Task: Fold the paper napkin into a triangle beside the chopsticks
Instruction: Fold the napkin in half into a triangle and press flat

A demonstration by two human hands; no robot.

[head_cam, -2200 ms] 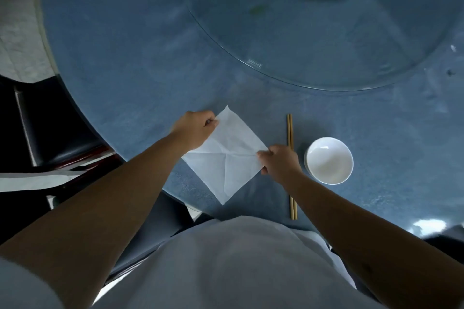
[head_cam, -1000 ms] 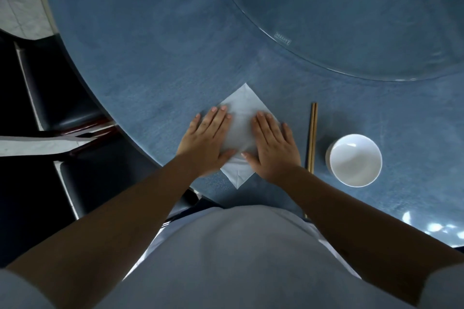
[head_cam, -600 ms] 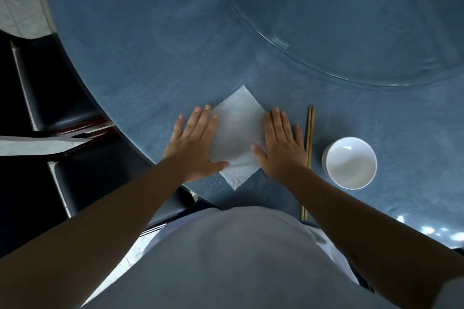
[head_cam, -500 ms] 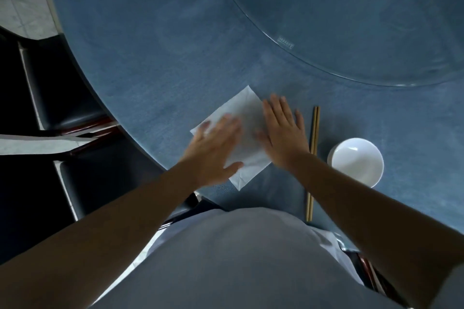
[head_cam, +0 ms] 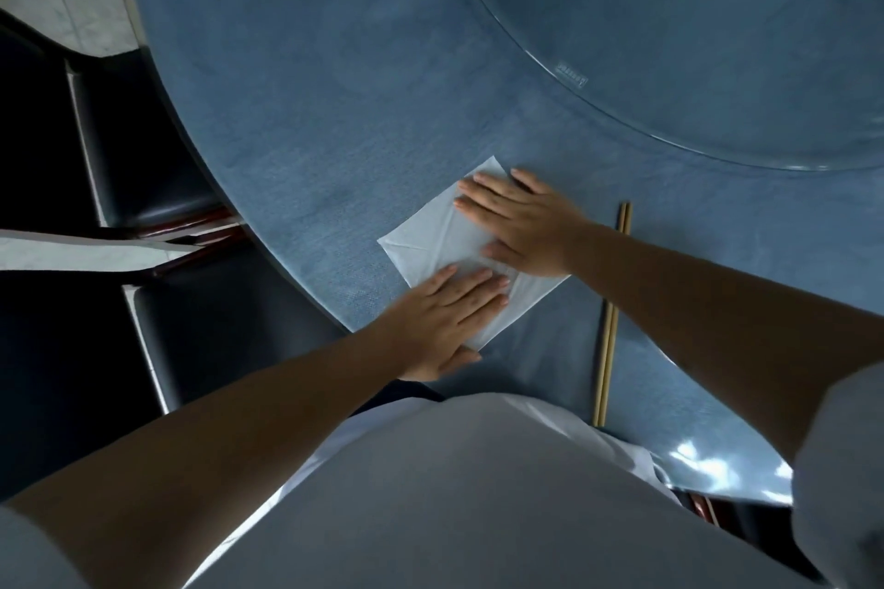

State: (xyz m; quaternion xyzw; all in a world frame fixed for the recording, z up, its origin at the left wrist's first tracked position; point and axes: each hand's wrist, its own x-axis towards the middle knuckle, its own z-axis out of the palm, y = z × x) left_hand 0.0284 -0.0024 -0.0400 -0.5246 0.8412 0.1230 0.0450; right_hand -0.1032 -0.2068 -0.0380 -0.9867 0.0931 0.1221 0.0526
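The white paper napkin (head_cam: 433,237) lies flat on the blue table, a square turned like a diamond, with creases showing. My left hand (head_cam: 442,318) presses flat on its near corner, fingers spread and pointing right. My right hand (head_cam: 519,225) presses flat on its far right part, fingers pointing left. Both palms are down and grip nothing. A pair of wooden chopsticks (head_cam: 610,325) lies to the right of the napkin, running toward me; my right forearm crosses over its middle.
The blue table (head_cam: 311,110) has a curved edge at the left, close to the napkin. A glass turntable (head_cam: 693,62) covers the far right. Dark chairs (head_cam: 158,187) stand at the left below the edge. My white shirt fills the bottom.
Both hands slid across the napkin: the right one moved over its far part, the left one down to its near corner. The view shifted, and the white bowl is no longer in view.
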